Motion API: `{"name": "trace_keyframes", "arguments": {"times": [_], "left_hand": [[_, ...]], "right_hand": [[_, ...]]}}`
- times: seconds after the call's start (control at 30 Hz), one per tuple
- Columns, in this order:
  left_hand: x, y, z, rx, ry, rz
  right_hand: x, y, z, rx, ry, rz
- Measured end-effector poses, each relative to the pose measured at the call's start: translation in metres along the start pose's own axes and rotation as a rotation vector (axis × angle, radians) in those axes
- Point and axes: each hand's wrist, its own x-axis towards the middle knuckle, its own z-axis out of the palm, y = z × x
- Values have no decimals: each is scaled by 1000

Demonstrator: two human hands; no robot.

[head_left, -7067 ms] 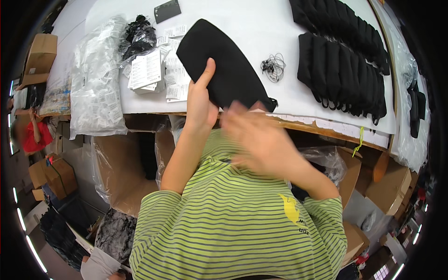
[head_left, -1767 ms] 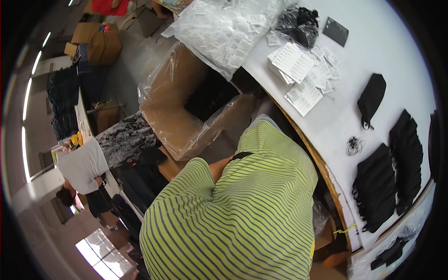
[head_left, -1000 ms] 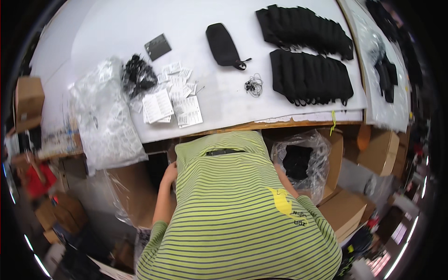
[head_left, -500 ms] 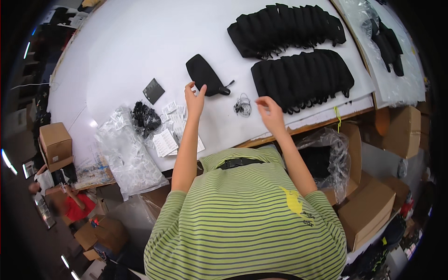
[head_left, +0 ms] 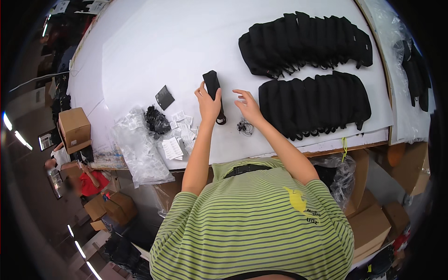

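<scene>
Big white table (head_left: 154, 51) fills most of the view, w/ boxes and bags on the floor at the left.

L hand (head_left: 208, 105) grips a small black pouch (head_left: 213, 84). Fingers curl round its lower part, thumb on one side, so it's held tight. Pouch sits near the middle of the table, just left of two long rows of black pouches (head_left: 317, 107) that overlap like fallen dominoes.

R hand (head_left: 248, 105) is spread wide, fingers apart, holding nothing. It hovers just beside the pouch; a little tangle of black cords (head_left: 244, 126) lies on the table right under the wrist.

Left of the hands: small paper tags (head_left: 179, 135), a black clump of cords (head_left: 156, 121), a flat black card (head_left: 164, 97) and clear plastic bags (head_left: 140, 149).

To do this bit well, I think: keep the L grip firm near the pouch bottom so it won't flop, and bring the R hand in slow, using fingertips only. Don't knock the neat rows close by.
</scene>
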Motion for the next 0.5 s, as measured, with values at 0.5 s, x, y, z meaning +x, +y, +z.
{"name": "trace_keyframes", "arguments": {"times": [0.5], "left_hand": [[13, -35, -1, -314, -53, -193]], "right_hand": [[20, -43, -18, -748, 371, -278]]}}
